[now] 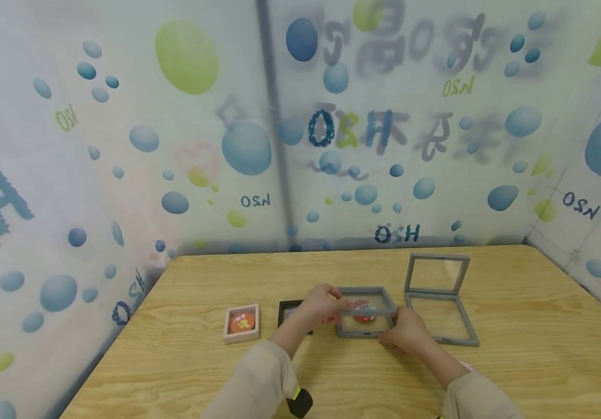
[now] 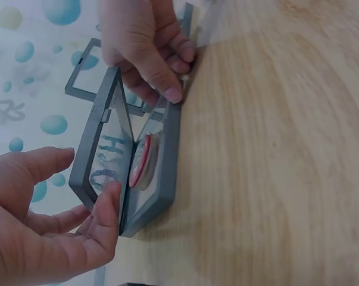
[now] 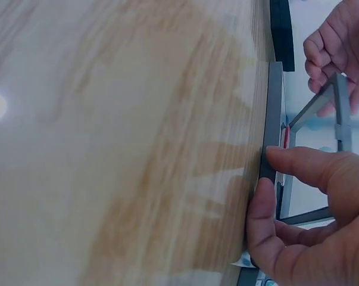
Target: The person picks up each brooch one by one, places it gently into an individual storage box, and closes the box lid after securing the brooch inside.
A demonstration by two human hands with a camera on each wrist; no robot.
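Note:
A grey hinged display frame [image 1: 365, 335] with clear panels lies on the table, its lid [image 2: 97, 128] tilted partway up from the base. Between the two halves sits a round badge [image 2: 140, 161] with a red edge. My left hand [image 1: 323, 305] holds the lid by its left side, thumb outside and fingertips at the inner edge. At the right front corner of the base, my right hand [image 1: 407, 330] pinches the rim between thumb and fingers [image 3: 301, 164].
To the right stands a second grey frame [image 1: 465, 320], unfolded with its lid upright. A black frame [image 1: 283, 311] is partly hidden behind my left hand. Farther left lies a pink frame [image 1: 241, 336] with a round orange-red badge inside. A printed curtain [image 1: 216, 227] hangs behind the table.

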